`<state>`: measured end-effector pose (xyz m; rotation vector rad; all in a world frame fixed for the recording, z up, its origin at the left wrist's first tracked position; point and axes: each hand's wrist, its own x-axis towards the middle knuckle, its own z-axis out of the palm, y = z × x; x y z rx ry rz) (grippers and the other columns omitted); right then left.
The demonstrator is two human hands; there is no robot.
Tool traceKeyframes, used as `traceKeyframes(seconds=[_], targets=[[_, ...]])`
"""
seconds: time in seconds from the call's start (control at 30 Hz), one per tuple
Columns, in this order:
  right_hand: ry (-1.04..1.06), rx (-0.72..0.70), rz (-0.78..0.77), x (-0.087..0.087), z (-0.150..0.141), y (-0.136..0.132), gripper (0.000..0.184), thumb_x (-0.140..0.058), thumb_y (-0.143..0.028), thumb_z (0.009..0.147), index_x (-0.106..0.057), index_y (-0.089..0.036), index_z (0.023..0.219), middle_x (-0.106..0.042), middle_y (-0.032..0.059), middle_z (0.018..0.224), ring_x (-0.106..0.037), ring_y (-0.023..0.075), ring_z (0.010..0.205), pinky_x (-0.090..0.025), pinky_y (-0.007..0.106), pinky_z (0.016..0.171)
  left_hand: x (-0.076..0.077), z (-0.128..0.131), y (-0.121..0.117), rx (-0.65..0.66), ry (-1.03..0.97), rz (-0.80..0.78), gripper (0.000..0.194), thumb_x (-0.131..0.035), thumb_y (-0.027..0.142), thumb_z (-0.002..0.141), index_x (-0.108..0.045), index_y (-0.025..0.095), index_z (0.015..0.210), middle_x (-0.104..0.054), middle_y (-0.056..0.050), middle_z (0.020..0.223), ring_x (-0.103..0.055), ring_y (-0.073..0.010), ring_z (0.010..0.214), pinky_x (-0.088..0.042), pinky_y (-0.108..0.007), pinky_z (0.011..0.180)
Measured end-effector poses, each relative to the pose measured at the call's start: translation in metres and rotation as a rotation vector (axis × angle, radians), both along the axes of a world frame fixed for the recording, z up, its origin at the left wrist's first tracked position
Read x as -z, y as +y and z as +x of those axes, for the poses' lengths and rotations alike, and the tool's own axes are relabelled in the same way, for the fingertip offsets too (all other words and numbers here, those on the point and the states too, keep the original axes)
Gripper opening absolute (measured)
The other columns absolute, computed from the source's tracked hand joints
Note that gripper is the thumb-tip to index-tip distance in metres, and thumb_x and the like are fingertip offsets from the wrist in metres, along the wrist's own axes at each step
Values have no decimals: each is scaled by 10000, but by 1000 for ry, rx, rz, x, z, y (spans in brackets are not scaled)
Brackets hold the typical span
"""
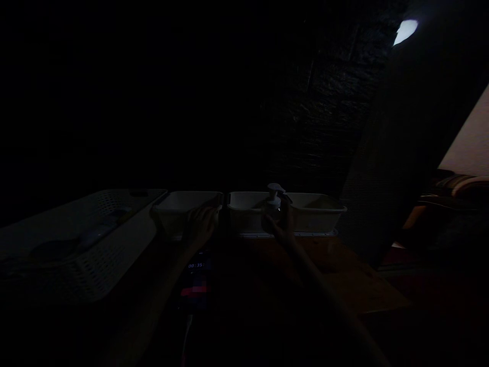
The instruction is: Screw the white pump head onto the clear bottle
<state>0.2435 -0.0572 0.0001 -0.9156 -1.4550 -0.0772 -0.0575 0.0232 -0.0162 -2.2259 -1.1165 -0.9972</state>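
Note:
The scene is very dark. My right hand [280, 224] is closed around a white pump bottle [274, 200], held upright in front of the middle white bin [246, 204]. My left hand [200, 224] rests against the front of the left white bin [183, 203], fingers spread over its wall. A third white bin [317, 209] stands to the right of the bottle. All three bins sit in a row at the far edge of a wooden table [344, 275].
A large white perforated basket [84, 239] lies at the left. A phone [196, 280] with a lit screen lies on the table between my arms, a cable running from it. A dark slanted panel [401, 153] rises at the right.

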Motion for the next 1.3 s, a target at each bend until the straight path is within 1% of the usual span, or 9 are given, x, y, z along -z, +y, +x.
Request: traceKeyframes(seconds=[0.2, 0.37, 0.53, 0.67, 0.77, 0.9, 1.07, 1.17, 1.3], targets=[[77, -80, -50, -13, -18, -7, 656, -641, -510, 835, -410, -188, 1358, -537, 151, 1320, -544, 288, 1210, -441, 469, 1043, 0, 0, 0, -25, 19, -9, 447, -523, 205, 859, -541, 171, 1303, -586, -143, 1343, -503, -320, 1252, -317, -507, 1085], [-39, -128, -67, -27, -26, -16, 695, -650, -516, 828, -387, -183, 1379, -555, 144, 1304, -536, 289, 1222, -466, 434, 1008, -2, -1, -4, -32, 33, -32, 506, -544, 177, 839, -522, 187, 1345, -573, -132, 1365, -487, -333, 1269, -313, -508, 1083], [-235, -132, -97, -43, -30, -20, 700, -628, -542, 840, -382, -164, 1375, -594, 164, 1265, -593, 298, 1149, -504, 439, 943, -4, 0, -4, -21, 55, -48, 510, -527, 191, 861, -505, 233, 1369, -567, -113, 1371, -494, -314, 1265, -325, -497, 1076], [-623, -110, -184, -64, -31, -16, 759, -665, -526, 825, -372, -169, 1427, -578, 179, 1322, -609, 332, 1147, -520, 458, 910, -5, 3, -4, -39, 57, -39, 423, -529, 231, 869, -572, 222, 1290, -606, -136, 1286, -532, -338, 1194, -355, -518, 1030], [-867, 2, -207, -81, -25, 0, 782, -675, -492, 830, -375, -171, 1477, -484, 189, 1441, -554, 345, 1240, -494, 462, 962, -5, 5, -6, -52, 48, -35, 435, -537, 217, 850, -574, 195, 1283, -634, -154, 1222, -561, -346, 1138, -363, -529, 1013], [-973, 219, -274, -99, -11, 33, 777, -712, -459, 808, -418, -211, 1483, -423, 153, 1511, -455, 375, 1337, -415, 516, 1044, -4, 6, -12, -47, 21, -27, 476, -520, 207, 853, -525, 202, 1329, -612, -142, 1274, -532, -331, 1184, -333, -530, 1053], [-986, 362, -449, -100, 0, 69, 795, -726, -475, 807, -398, -273, 1503, -399, 136, 1535, -415, 383, 1365, -355, 585, 1067, -5, 6, -13, -36, 21, -21, 535, -529, 194, 835, -483, 205, 1368, -561, -142, 1345, -480, -325, 1247, -302, -531, 1078], [-969, 341, -455, -92, 3, 83, 779, -774, -426, 773, -460, -262, 1466, -398, 141, 1536, -384, 403, 1386, -281, 633, 1100, -3, 5, -10, -31, 41, -25, 534, -529, 194, 837, -483, 208, 1369, -562, -137, 1343, -480, -319, 1248, -288, -527, 1089], [-862, 262, -444, -86, 4, 99, 663, -840, -362, 708, -610, -238, 1317, -566, 146, 1380, -526, 367, 1267, -400, 554, 1055, -2, 4, -6, -38, 49, -32, 527, -524, 201, 846, -482, 208, 1371, -562, -144, 1342, -480, -322, 1248, -282, -534, 1089]])
